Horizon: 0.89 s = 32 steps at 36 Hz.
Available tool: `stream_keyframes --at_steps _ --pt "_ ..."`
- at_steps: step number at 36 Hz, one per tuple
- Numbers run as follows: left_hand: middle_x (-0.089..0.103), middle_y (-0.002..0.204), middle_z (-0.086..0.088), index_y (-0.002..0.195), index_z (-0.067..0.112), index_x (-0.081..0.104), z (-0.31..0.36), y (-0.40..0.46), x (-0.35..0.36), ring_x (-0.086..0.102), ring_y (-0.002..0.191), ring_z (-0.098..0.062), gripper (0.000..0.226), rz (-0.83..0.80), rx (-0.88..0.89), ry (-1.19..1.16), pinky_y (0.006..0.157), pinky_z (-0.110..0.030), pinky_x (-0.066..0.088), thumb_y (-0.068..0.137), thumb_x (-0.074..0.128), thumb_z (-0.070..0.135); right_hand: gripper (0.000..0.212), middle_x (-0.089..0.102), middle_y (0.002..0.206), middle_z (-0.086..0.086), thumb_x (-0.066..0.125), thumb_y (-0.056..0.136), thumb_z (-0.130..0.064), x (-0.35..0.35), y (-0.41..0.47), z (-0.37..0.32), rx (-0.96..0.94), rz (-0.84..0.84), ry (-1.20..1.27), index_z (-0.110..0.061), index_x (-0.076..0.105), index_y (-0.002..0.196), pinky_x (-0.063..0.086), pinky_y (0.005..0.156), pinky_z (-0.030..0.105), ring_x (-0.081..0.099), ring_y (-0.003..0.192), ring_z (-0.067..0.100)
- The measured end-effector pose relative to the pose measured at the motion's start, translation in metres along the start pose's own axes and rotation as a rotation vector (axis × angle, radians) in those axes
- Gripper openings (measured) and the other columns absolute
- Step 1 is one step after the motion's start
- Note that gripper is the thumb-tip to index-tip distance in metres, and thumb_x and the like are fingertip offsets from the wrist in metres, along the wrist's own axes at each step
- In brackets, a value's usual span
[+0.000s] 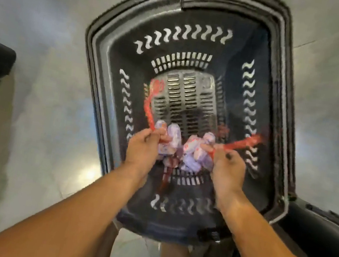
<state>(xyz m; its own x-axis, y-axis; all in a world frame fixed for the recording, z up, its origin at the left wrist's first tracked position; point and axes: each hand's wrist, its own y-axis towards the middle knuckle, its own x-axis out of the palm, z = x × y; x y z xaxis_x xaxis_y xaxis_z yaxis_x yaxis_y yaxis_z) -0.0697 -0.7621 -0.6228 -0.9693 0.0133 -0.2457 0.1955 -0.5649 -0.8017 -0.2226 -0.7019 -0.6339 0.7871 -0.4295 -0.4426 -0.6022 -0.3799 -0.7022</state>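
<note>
Two red mesh net bags of purple lumps (170,144), pinched by left hand (142,146) and right hand (228,168) fingers above the black slotted plastic basket (118,54), could totally rip or snag its slots.

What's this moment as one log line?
left hand: grips left net bag | right hand: grips right net bag | both: over black basket

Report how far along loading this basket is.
Done: both red net bags are down inside the black basket. In hand: the left hand grips the left net bag, and the right hand grips the right net bag. Left: letting go of both; blur hides whether they touch the slotted floor yet.
</note>
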Motion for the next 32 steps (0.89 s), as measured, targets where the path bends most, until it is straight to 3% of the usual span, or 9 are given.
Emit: stream_keyframes --at_steps 3,7,9,13,16,19,23,27,32 --pt "0.073 0.089 -0.010 0.097 0.002 0.071 -0.016 0.034 0.015 0.066 0.070 -0.004 0.023 0.014 0.009 -0.027 0.064 -0.009 0.050 0.102 0.050 0.007 0.031 0.061 0.064 -0.012 0.061 0.101 -0.026 0.020 0.027 0.019 -0.049 0.025 -0.004 -0.022 0.058 0.070 0.045 0.065 0.031 0.058 0.058 -0.004" --pt "0.075 0.077 0.010 0.093 0.012 0.072 -0.036 0.069 0.027 0.068 0.072 0.002 0.020 0.030 0.047 0.013 0.064 -0.007 0.049 0.102 0.054 0.010 0.016 0.071 0.096 0.009 0.055 0.104 -0.019 0.041 0.055 0.037 -0.079 0.020 0.017 -0.010 0.068 0.100 0.054 0.085 0.029 0.069 0.094 0.027" --pt "0.077 0.091 0.002 0.099 0.008 0.074 -0.047 0.082 0.028 0.070 0.090 -0.011 0.020 0.026 0.063 0.094 0.082 -0.019 0.054 0.101 0.055 0.011 0.021 0.070 0.100 0.008 0.055 0.104 -0.015 0.048 0.065 0.042 -0.139 0.040 -0.011 -0.002 0.070 0.110 0.044 0.078 0.010 0.063 0.095 0.015" --pt "0.073 0.109 -0.011 0.111 0.008 0.073 -0.065 0.093 0.027 0.066 0.108 -0.028 0.022 0.046 0.083 0.282 0.101 -0.043 0.051 0.101 0.056 0.016 0.023 0.069 0.116 0.002 0.053 0.103 -0.004 0.058 0.073 0.057 -0.215 -0.099 -0.110 0.001 0.071 0.116 0.046 0.093 0.019 0.061 0.102 0.009" --pt "0.072 0.113 0.000 0.102 0.019 0.074 -0.070 0.086 0.026 0.064 0.112 -0.019 0.026 -0.057 0.048 0.380 0.101 -0.028 0.047 0.101 0.051 0.008 0.026 0.066 0.128 0.016 0.053 0.098 0.010 0.057 0.068 0.071 -0.204 -0.241 -0.177 0.005 0.069 0.117 0.043 0.111 0.041 0.059 0.125 0.029" --pt "0.071 0.104 0.010 0.091 0.027 0.070 -0.066 0.068 0.020 0.065 0.097 -0.011 0.039 -0.187 0.030 0.505 0.087 -0.013 0.046 0.097 0.046 -0.003 0.030 0.059 0.141 0.006 0.056 0.100 0.001 0.046 0.053 0.074 -0.170 -0.351 -0.333 -0.005 0.068 0.127 0.036 0.118 0.031 0.050 0.137 0.019" --pt "0.069 0.119 -0.002 0.100 0.025 0.068 -0.055 0.041 0.001 0.063 0.110 -0.032 0.024 -0.296 0.029 0.656 0.095 -0.032 0.047 0.095 0.057 0.004 0.044 0.052 0.149 0.002 0.058 0.097 0.001 0.025 0.025 0.072 -0.138 -0.482 -0.538 -0.013 0.059 0.139 0.030 0.118 0.023 0.044 0.141 0.016" --pt "0.069 0.116 -0.002 0.114 0.025 0.066 -0.033 0.009 -0.022 0.063 0.085 -0.013 0.027 -0.362 0.043 0.713 0.080 -0.017 0.049 0.096 0.059 0.007 0.050 0.053 0.149 0.003 0.059 0.098 -0.005 0.001 -0.008 0.054 0.027 -0.523 -0.596 -0.020 0.053 0.146 0.042 0.114 0.036 0.055 0.132 0.025" --pt "0.067 0.110 0.007 0.113 0.026 0.069 0.020 -0.043 -0.044 0.064 0.097 -0.014 0.027 -0.391 0.108 0.786 0.076 -0.008 0.043 0.093 0.062 0.008 0.045 0.064 0.135 0.006 0.061 0.100 -0.017 -0.037 -0.062 0.003 0.089 -0.474 -0.564 -0.029 0.056 0.142 0.052 0.099 0.037 0.065 0.114 0.026"
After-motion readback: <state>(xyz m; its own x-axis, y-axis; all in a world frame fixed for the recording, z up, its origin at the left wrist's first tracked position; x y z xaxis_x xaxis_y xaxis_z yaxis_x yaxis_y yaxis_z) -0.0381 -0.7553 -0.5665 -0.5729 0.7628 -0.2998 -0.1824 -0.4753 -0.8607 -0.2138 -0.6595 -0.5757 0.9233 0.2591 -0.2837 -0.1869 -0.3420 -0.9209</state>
